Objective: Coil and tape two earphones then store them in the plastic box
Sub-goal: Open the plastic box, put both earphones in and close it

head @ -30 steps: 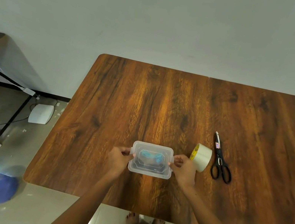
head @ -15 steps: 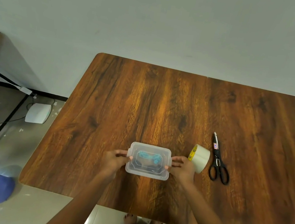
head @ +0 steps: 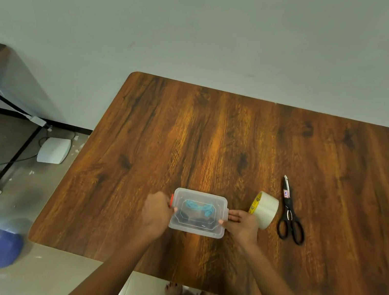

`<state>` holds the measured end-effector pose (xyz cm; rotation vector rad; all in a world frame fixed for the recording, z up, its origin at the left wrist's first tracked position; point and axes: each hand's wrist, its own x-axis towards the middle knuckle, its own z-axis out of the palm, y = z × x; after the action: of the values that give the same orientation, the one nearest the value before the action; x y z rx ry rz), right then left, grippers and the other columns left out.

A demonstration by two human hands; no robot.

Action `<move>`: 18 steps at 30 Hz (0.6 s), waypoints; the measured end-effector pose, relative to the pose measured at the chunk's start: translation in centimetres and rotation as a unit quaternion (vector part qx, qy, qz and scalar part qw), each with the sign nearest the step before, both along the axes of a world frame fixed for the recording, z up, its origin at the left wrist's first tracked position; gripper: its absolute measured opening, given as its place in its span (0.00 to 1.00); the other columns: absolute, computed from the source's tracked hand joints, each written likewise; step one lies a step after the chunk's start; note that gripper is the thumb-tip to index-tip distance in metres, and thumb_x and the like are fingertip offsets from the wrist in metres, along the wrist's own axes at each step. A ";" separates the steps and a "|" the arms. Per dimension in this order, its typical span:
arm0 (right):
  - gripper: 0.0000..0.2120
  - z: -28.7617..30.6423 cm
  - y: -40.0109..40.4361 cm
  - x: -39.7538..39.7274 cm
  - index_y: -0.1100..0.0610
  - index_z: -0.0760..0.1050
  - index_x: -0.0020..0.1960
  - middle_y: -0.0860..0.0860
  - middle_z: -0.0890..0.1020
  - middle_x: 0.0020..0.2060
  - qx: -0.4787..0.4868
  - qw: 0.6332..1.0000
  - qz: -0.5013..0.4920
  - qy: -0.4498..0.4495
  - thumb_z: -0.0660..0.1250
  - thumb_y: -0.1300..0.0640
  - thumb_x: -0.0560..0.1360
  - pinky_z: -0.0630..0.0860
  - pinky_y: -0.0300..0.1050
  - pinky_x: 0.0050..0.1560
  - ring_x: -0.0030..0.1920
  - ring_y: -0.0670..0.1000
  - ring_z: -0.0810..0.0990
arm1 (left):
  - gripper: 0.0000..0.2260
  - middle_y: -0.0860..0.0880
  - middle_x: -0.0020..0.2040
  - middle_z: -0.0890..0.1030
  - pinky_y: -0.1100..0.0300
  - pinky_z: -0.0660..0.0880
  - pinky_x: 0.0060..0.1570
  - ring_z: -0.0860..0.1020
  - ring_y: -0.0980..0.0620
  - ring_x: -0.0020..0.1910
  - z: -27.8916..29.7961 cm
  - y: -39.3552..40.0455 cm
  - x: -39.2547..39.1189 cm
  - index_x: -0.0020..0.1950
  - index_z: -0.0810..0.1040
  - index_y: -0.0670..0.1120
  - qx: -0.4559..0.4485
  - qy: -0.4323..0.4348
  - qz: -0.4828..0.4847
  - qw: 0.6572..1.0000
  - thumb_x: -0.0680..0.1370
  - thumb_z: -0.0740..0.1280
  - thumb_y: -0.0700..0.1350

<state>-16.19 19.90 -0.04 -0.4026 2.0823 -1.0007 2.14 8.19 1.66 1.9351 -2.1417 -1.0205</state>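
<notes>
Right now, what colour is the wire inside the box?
Light blue, seen through the clear lid of the plastic box in the head view: earphone wire.

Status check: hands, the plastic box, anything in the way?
Left hand and right hand grip the plastic box ends. Lid on, blue earphone inside. Tape roll beside right hand; not blocking.

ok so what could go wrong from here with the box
Two risks, both judgement calls. The left hand covers the orange latch of the plastic box, so it may not be fully snapped; a loose lid could spill the blue earphone. The right hand sits close to the tape roll, standing on edge; pulling back could set it rolling toward the scissors.
</notes>
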 end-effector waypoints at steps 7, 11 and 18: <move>0.20 -0.6 -0.3 0.6 0.61 0.72 0.65 0.55 0.78 0.61 0.079 0.994 0.065 -0.035 0.69 0.60 0.74 0.78 0.49 0.58 0.57 0.54 0.78 | 0.06 0.49 0.33 0.76 0.70 0.67 0.26 0.73 0.55 0.29 -0.1 -0.3 -0.2 0.42 0.81 0.41 -0.013 -0.012 -0.013 1.000 0.75 0.71 0.43; 0.20 0.4 0.8 1.6 0.59 0.73 0.62 0.53 0.80 0.55 0.053 0.992 0.062 0.098 0.71 0.57 0.73 0.76 0.42 0.50 0.55 0.53 0.79 | 0.06 0.48 0.33 0.77 0.70 0.67 0.26 0.73 0.55 0.28 -0.2 -0.2 -0.1 0.41 0.80 0.41 -0.013 -0.005 -0.012 1.000 0.74 0.71 0.42; 0.09 1.4 1.4 3.0 0.57 0.80 0.52 0.51 0.82 0.48 0.027 0.962 0.086 0.257 0.72 0.58 0.72 0.71 0.32 0.43 0.45 0.48 0.79 | 0.06 0.47 0.33 0.78 0.68 0.68 0.27 0.76 0.52 0.30 -0.5 0.1 0.1 0.38 0.80 0.42 -0.013 0.012 -0.004 1.000 0.75 0.70 0.42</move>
<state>-13.20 21.35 1.31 -0.8740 2.4699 -0.7901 2.23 8.25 1.14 1.8957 -2.1401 -1.0077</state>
